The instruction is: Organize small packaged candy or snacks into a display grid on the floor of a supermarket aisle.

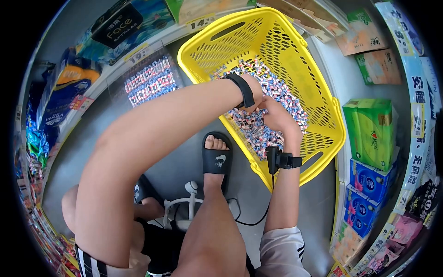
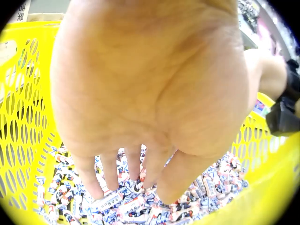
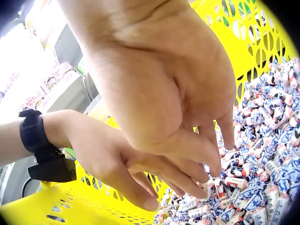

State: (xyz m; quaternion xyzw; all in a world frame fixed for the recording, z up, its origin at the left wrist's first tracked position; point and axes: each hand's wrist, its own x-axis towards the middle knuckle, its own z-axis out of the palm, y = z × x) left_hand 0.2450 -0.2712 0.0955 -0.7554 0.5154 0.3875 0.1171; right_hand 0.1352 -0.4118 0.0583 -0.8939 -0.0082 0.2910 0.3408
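Note:
Many small wrapped candies (image 1: 258,131) in white, blue and red wrappers cover the bottom of a yellow basket (image 1: 341,127). Over them, the left hand (image 1: 251,87) and right hand (image 1: 279,115) are close together, overlapping in the head view. In the left wrist view the left hand (image 2: 150,89) points down, fingers slightly spread, tips at the candies (image 2: 131,208). The right wrist view shows the right hand (image 3: 164,84) with loosely bent fingers above the candies (image 3: 262,154), beside the left hand (image 3: 112,154); no held candy shows. Part of its fingertips is hidden.
Left of the basket, a clear container (image 1: 173,76) holds rows of similar candies. Shelves with tissue packs (image 1: 369,131) flank the basket. The person's sandalled foot (image 1: 216,152), a white stand (image 1: 191,187) and a black cable (image 1: 251,223) are near it.

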